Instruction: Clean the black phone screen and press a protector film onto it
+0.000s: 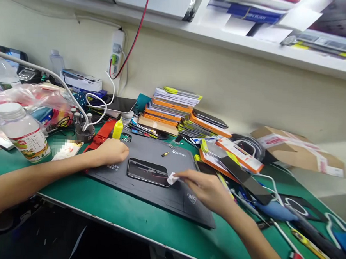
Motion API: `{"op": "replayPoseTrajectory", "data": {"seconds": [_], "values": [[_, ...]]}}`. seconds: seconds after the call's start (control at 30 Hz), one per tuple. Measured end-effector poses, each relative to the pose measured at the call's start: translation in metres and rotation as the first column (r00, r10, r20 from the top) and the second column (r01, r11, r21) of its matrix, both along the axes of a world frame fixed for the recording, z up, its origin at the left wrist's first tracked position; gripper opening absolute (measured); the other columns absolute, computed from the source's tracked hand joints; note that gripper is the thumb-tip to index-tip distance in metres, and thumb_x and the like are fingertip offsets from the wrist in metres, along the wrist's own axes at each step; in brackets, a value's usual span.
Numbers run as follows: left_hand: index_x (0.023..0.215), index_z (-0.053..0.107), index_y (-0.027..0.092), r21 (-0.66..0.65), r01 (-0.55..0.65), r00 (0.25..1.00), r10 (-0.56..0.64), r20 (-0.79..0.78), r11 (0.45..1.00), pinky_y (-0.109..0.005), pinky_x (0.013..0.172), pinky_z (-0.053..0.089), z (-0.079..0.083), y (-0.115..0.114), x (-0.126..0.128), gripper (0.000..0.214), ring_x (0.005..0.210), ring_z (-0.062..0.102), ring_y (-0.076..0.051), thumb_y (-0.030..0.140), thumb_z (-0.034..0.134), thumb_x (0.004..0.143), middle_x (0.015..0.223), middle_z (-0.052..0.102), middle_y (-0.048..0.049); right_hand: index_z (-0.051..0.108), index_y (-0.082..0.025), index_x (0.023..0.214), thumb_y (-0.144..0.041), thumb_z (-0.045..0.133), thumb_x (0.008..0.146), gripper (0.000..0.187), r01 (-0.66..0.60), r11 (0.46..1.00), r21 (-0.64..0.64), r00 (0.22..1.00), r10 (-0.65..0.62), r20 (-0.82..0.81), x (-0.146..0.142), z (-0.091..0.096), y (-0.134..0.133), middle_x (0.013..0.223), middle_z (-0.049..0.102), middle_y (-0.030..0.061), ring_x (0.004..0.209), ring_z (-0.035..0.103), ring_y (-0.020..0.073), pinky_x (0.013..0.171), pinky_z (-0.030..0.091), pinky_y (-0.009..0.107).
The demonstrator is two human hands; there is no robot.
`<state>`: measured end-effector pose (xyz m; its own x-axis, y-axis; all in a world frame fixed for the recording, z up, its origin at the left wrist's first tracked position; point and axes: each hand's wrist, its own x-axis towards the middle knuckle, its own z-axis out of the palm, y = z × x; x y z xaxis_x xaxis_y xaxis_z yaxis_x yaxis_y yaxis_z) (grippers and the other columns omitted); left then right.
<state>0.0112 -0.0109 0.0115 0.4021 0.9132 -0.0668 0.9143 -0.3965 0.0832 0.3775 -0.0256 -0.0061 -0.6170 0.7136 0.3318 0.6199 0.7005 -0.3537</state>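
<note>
A smartphone (148,171) with a dark, reflective screen lies flat on the grey work mat (157,197). My right hand (209,186) pinches a small folded white wipe (172,178) at the phone's right end. My left hand (113,153) is a closed fist on the left part of the mat, apart from the phone; its inside is hidden. Just beyond that fist stands a small yellow bottle (118,129), beside a red holder (104,135). A small brass-coloured piece (165,154) lies on the mat behind the phone.
Stacks of boxed screen protectors (171,108) line the wall, with more packs (238,155) to the right. A large plastic jar (23,132) and a screwdriver stand (84,130) are at left. Cables and a yellow knife (315,249) lie at right, below a cardboard box (300,151).
</note>
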Motion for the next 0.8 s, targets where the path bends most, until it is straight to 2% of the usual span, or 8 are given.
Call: {"op": "replayPoseTrajectory", "data": {"seconds": [0.13,0.2,0.27,0.33,0.43,0.57,0.7,0.8], "values": [[0.134,0.067,0.017,-0.04,-0.012,0.999,0.011,-0.035,0.999,-0.046,0.096,0.065,0.0,0.003,0.002,0.039,0.112,0.072,-0.024,0.043,0.07,0.105,0.132,0.071,-0.0104,0.076,-0.025,0.109,-0.036,0.051,0.108,0.028,0.147,0.989,0.025,0.988,-0.146,-0.046,-0.008,0.012,0.03,0.096,0.085,0.0034,0.073,0.078,0.0211,0.066,0.06,0.031],[0.13,0.068,0.016,-0.044,-0.003,0.997,0.0,-0.073,0.999,-0.045,0.095,0.065,0.0,0.0,0.006,0.037,0.108,0.073,-0.023,0.044,0.071,0.105,0.126,0.072,-0.0093,0.075,-0.025,0.111,-0.041,0.049,0.11,0.03,0.188,0.982,0.032,0.98,-0.186,-0.07,-0.011,0.01,0.042,0.09,0.083,0.0029,0.06,0.07,0.0187,0.057,0.052,0.03],[0.125,0.07,0.016,-0.04,0.02,0.994,-0.024,-0.11,0.999,-0.043,0.092,0.064,-0.001,-0.002,0.009,0.03,0.1,0.074,-0.021,0.041,0.065,0.108,0.117,0.075,-0.0076,0.076,-0.025,0.111,-0.046,0.05,0.11,0.033,0.207,0.977,0.046,0.975,-0.202,-0.091,-0.011,0.002,0.046,0.086,0.082,0.0023,0.055,0.067,0.0178,0.055,0.048,0.03],[0.12,0.07,0.017,-0.038,0.051,0.988,-0.056,-0.141,0.998,-0.041,0.086,0.062,0.001,-0.002,0.013,0.025,0.09,0.075,-0.022,0.034,0.056,0.111,0.107,0.078,-0.0069,0.076,-0.025,0.107,-0.052,0.052,0.11,0.037,0.214,0.974,0.072,0.973,-0.206,-0.105,-0.011,-0.008,0.042,0.084,0.082,0.0026,0.058,0.07,0.0185,0.058,0.047,0.03],[0.11,0.073,0.018,-0.041,0.072,0.979,-0.078,-0.187,0.997,-0.037,0.072,0.057,0.008,0.004,0.02,0.029,0.077,0.075,-0.025,0.027,0.045,0.109,0.093,0.081,-0.009,0.076,-0.025,0.097,-0.055,0.052,0.111,0.041,0.204,0.972,0.114,0.976,-0.193,-0.101,-0.014,-0.02,0.027,0.078,0.081,0.0024,0.059,0.071,0.0181,0.059,0.045,0.03],[0.098,0.076,0.018,-0.061,0.103,0.967,-0.114,-0.229,0.993,-0.035,0.066,0.051,0.018,0.017,0.032,0.03,0.071,0.075,-0.028,0.026,0.047,0.104,0.081,0.079,-0.011,0.072,-0.025,0.086,-0.051,0.047,0.115,0.046,0.161,0.979,0.127,0.986,-0.155,-0.057,-0.022,-0.027,0.011,0.071,0.077,0.0018,0.057,0.069,0.0166,0.058,0.041,0.03],[0.088,0.077,0.016,-0.056,0.149,0.952,-0.159,-0.26,0.987,-0.036,0.068,0.052,0.018,0.025,0.04,0.031,0.07,0.074,-0.028,0.023,0.049,0.1,0.077,0.077,-0.0129,0.059,-0.025,0.073,-0.049,0.041,0.116,0.053,0.19,0.974,0.119,0.981,-0.185,-0.052,-0.024,-0.029,0.012,0.06,0.068,0.002,0.051,0.062,0.0167,0.055,0.033,0.033],[0.08,0.076,0.016,-0.034,0.166,0.943,-0.168,-0.286,0.986,-0.036,0.066,0.051,0.015,0.027,0.039,0.036,0.065,0.072,-0.026,0.024,0.047,0.1,0.072,0.075,-0.0121,0.059,-0.026,0.078,-0.049,0.041,0.115,0.048,0.225,0.972,0.072,0.973,-0.219,-0.076,-0.022,-0.03,0.017,0.065,0.071,0.0024,0.054,0.064,0.0181,0.055,0.032,0.032]]}}
